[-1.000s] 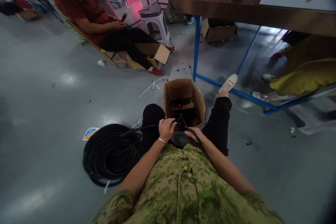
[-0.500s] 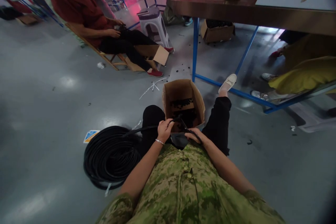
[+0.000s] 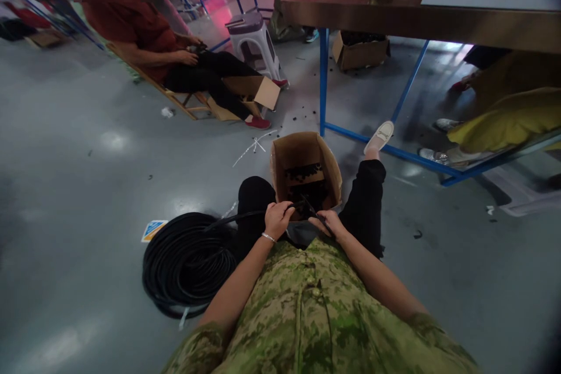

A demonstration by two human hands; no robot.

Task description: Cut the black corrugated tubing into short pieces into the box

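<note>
My left hand [image 3: 277,218] is closed around a black tube [image 3: 249,215] that runs from a large black coil [image 3: 186,263] on the floor to my left. The tube's free end sticks out past my fingers over an open cardboard box [image 3: 307,149]. In my right hand [image 3: 328,224] is a pair of dark scissors [image 3: 312,208], their blades close to the tube's end. Whether the blades touch the tube I cannot tell. Small black pieces [image 3: 307,191] lie inside the box, which stands between my legs.
A blue-legged table [image 3: 324,82] stands ahead to the right. Front left, a seated person [image 3: 144,41] has a cardboard box [image 3: 236,90] by their feet, near a grey stool [image 3: 252,35]. Another box [image 3: 360,52] sits under the table, and black scraps dot the floor.
The tube's end sits slightly lower, and my left hand has shifted a little to the right. The scissors in my right hand have changed angle slightly.
</note>
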